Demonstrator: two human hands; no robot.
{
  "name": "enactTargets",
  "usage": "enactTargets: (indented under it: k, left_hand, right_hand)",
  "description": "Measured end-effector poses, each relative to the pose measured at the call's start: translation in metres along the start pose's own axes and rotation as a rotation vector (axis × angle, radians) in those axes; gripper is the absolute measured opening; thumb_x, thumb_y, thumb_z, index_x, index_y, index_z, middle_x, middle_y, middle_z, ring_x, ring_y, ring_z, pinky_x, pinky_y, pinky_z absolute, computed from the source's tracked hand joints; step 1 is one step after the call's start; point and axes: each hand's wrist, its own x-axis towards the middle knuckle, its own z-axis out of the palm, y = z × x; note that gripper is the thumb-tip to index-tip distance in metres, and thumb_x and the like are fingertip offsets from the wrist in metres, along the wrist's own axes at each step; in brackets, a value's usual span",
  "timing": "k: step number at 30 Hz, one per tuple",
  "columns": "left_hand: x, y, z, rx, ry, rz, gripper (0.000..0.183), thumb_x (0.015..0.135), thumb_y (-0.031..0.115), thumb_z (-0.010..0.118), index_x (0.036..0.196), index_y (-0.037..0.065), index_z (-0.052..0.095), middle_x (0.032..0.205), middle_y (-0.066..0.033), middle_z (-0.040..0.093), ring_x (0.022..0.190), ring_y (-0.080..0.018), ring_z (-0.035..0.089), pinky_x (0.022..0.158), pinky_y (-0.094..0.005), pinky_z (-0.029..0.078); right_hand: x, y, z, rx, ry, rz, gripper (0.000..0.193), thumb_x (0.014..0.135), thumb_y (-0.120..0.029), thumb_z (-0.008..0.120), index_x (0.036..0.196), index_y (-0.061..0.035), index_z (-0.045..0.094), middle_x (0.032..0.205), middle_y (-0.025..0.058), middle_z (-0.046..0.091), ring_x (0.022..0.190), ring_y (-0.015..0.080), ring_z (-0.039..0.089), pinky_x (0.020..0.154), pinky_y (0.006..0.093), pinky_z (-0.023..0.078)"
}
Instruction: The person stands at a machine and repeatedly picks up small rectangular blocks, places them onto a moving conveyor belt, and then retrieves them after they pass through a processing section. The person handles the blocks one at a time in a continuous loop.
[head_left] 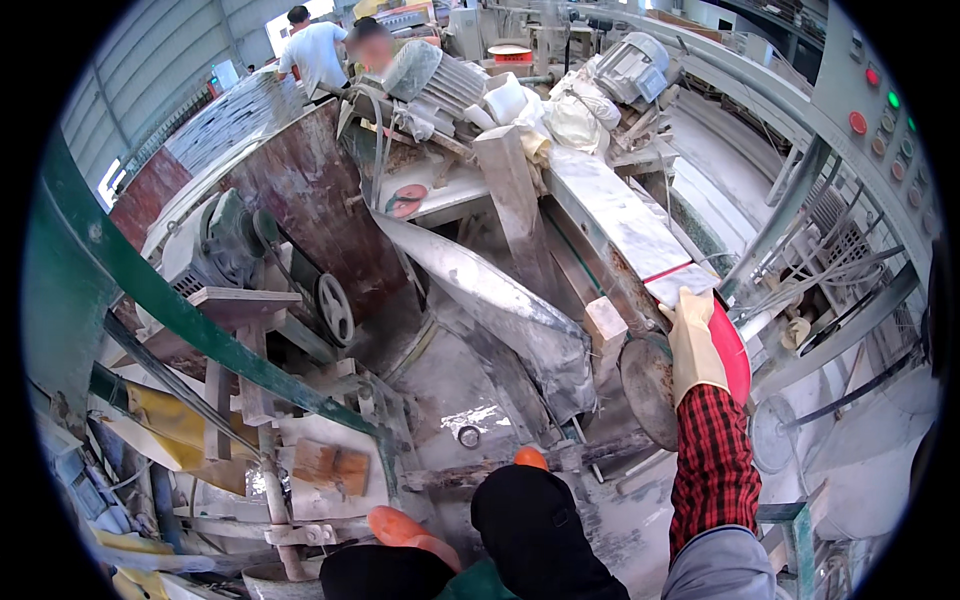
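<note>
My right hand (692, 345), in a cream rubber glove, reaches forward to the near end of a narrow machine bed. Its fingers lie on the near end of a pale grey-white stone slab (682, 284), with the thumb apart at the left side. A thin red line crosses the bed just beyond the fingertips. Farther along the bed, more white veined stone (620, 215) lies flat. Close to the glove's right side is a bright red curved part (730, 350). A worn round metal disc (648, 392) stands to its left. My left hand is out of view.
A control panel (885, 130) with coloured buttons stands at right. Dusty motors (435, 80) sit ahead, and a belt-driven machine (225, 245) stands left behind a green frame bar (230, 350). Orange-tipped boots (405, 530) are below. Two people (315, 55) are at the back.
</note>
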Motion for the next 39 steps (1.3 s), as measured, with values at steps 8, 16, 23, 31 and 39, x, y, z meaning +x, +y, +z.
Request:
enactTargets:
  k: [8,16,23,31,39]
  left_hand:
    - [-0.014,0.089,-0.021,-0.641,-0.248,-0.097,0.062,0.094,0.044,0.052,0.140,0.004,0.042,0.146,-0.0210,0.038,0.134,-0.0360,0.038,0.111,-0.0453,0.031]
    - [0.024,0.239,0.053,-0.789,-0.711,0.547,0.073,0.078,0.002,0.062,0.144,-0.002,0.031,0.145,-0.0168,0.038,0.135,-0.0269,0.038,0.111,-0.0371,0.029]
    - [-0.024,0.381,0.104,-0.441,-0.487,1.301,0.077,0.067,-0.001,0.075,0.137,0.005,0.044,0.145,-0.0226,0.037,0.133,-0.0365,0.040,0.109,-0.0365,0.036]
    - [0.073,0.244,0.082,-0.218,-0.431,1.139,0.073,0.071,0.004,0.075,0.137,0.005,0.044,0.146,-0.0215,0.037,0.135,-0.0368,0.037,0.112,-0.0410,0.030]
    - [0.098,-0.085,0.025,0.293,0.003,0.058,0.067,0.089,0.035,0.063,0.143,0.004,0.036,0.144,-0.0263,0.035,0.134,-0.0395,0.034,0.111,-0.0424,0.029]
  right_hand:
    - [0.087,0.018,-0.017,-1.308,-0.177,0.008,0.041,0.092,-0.035,0.045,0.122,-0.0103,0.056,0.109,0.0237,0.065,0.102,0.0308,0.064,0.082,0.0411,0.051]
    - [-0.184,-0.008,0.076,-0.680,-1.174,0.124,0.051,0.091,-0.032,0.060,0.136,-0.0107,0.047,0.102,0.0174,0.068,0.082,0.0205,0.067,0.068,0.0335,0.055]
    - [-0.344,0.030,0.090,-0.006,-1.166,0.383,0.060,0.087,-0.016,0.062,0.140,-0.0081,0.036,0.122,0.0149,0.058,0.113,0.0261,0.056,0.092,0.0387,0.049]
    - [-0.165,0.035,0.043,-0.026,-0.607,-0.195,0.078,0.082,-0.002,0.065,0.148,-0.0084,0.024,0.141,0.0182,0.042,0.126,0.0282,0.047,0.104,0.0399,0.042]
    - [0.005,-0.005,-0.061,0.000,-0.170,-0.037,0.042,0.089,0.000,0.052,0.128,-0.0119,0.043,0.119,0.0106,0.059,0.101,0.0279,0.063,0.076,0.0480,0.058]
